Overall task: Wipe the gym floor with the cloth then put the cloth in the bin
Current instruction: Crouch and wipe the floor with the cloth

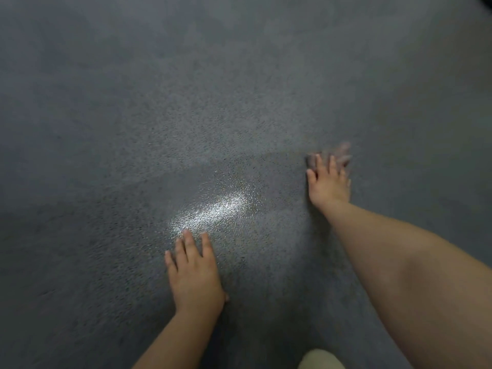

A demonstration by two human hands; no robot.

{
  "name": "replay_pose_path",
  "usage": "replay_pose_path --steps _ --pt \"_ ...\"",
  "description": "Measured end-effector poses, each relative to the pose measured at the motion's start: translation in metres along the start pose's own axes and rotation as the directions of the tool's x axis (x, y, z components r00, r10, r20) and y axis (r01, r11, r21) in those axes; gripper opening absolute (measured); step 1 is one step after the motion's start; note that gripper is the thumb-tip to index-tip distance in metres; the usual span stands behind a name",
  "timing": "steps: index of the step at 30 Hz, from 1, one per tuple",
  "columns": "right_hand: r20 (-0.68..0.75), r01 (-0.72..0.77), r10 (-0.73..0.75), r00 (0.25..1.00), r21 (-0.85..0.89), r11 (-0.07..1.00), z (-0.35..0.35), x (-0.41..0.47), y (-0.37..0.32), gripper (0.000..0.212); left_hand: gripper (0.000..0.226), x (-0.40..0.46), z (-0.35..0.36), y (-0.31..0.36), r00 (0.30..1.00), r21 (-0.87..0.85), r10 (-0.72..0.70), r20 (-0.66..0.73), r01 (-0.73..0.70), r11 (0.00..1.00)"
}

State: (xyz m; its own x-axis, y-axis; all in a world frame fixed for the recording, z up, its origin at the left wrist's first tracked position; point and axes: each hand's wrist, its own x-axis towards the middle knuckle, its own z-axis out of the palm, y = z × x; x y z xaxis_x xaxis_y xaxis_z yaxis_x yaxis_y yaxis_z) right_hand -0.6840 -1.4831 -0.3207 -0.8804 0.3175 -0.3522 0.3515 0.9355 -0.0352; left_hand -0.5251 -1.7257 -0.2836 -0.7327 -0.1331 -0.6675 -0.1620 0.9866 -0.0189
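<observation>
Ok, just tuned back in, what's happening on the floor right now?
A person is down on the speckled grey gym floor, wiping it. The right hand presses a small, motion-blurred cloth flat against the floor with spread fingers. The left hand rests open on the floor nearer the body, apparently for support. A shiny streak that looks wet lies between the hands. No bin is in view, so the cloth is not yet binned.

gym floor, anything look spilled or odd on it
Yes: a darker, glossy patch on the gym floor between the left hand and the right hand looks wet. The blurred cloth lies under the right fingers.
</observation>
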Motion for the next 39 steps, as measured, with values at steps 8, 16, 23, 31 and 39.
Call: replay_pose_path --steps 8,16,23,31,39 --pt "-0.023 0.354 -0.356 0.934 -0.073 0.932 0.042 -0.086 -0.082 0.048 0.127 0.0 -0.003 -0.001 1.0 -0.011 -0.008 -0.006 0.008 1.0" --pt "0.133 0.735 -0.724 0.677 -0.069 0.675 0.056 -0.128 -0.047 0.048 0.122 -0.012 0.008 -0.011 0.996 0.035 0.024 -0.091 -0.021 0.999" --pt "-0.039 0.02 -0.02 0.999 -0.006 1.0 0.026 -0.082 0.069 0.051 0.127 -0.024 0.013 -0.001 0.994 0.068 0.108 -0.003 -0.108 0.992" --pt "-0.085 0.265 -0.265 0.961 -0.014 0.964 0.057 -0.122 0.002 0.05 0.124 -0.025 0.021 0.013 0.992 0.142 0.122 0.009 -0.122 0.982" --pt "0.134 0.673 -0.659 0.74 -0.139 0.726 0.043 -0.116 -0.001 0.052 0.121 -0.027 0.023 0.011 0.994 0.139 0.111 0.007 -0.111 0.984"
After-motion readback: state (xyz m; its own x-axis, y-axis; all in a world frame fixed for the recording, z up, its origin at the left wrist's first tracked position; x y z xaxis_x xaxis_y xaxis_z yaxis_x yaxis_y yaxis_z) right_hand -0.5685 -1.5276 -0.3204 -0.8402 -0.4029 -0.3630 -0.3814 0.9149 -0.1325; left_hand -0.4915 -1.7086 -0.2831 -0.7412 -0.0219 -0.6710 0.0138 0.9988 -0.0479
